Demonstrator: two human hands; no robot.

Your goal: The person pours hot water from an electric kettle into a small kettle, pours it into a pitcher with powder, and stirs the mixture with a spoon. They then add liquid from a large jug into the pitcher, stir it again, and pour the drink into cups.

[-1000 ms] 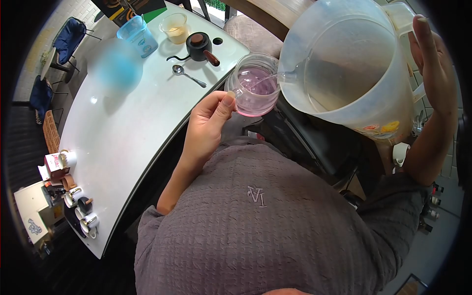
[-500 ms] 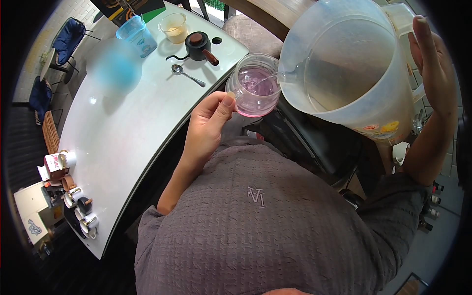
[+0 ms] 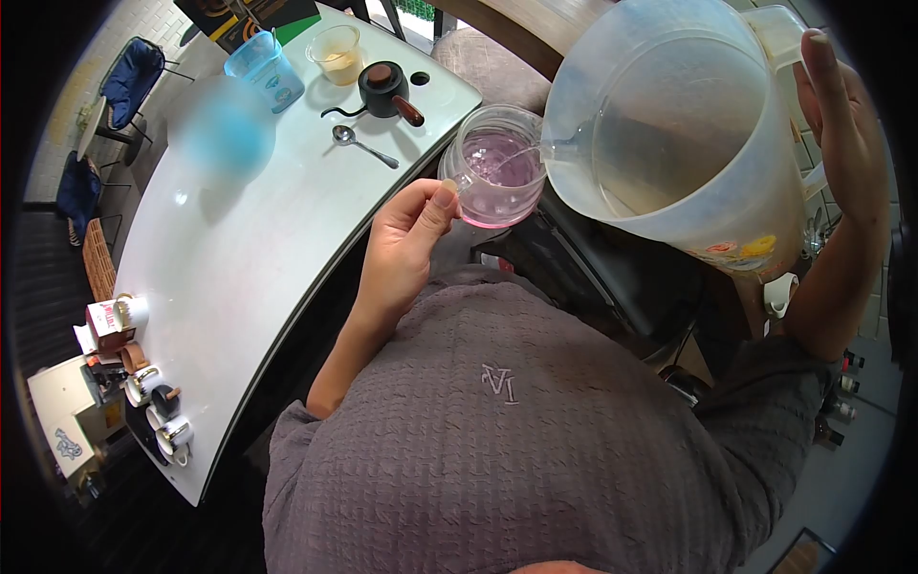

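My left hand [image 3: 411, 234] is closed on the handle of a clear glass mug [image 3: 500, 191], thumb on top. Pink-purple liquid fills part of the mug, its surface rippling. A large translucent plastic pitcher [image 3: 660, 196], with printed flowers low on its side, is tipped towards the mug. From its spout a thin clear stream runs into the liquid. My right hand [image 3: 841, 129] is at the pitcher's handle at the far right, thumb up; the handle partly hides the fingers. The mug is held in the air beside the table's edge.
On the white table [image 3: 258, 258] are a black kettle [image 3: 384, 91] with a wooden handle, a metal spoon [image 3: 365, 146], a glass cup [image 3: 337, 57] and a blue container [image 3: 268, 72]. A blurred blue patch covers something near them. Several cups [image 3: 158, 392] stand at the table's far-left end.
Both hands, the mug and the pitcher stay almost where they were. The stream keeps running into the mug; I cannot tell how far the level has risen.
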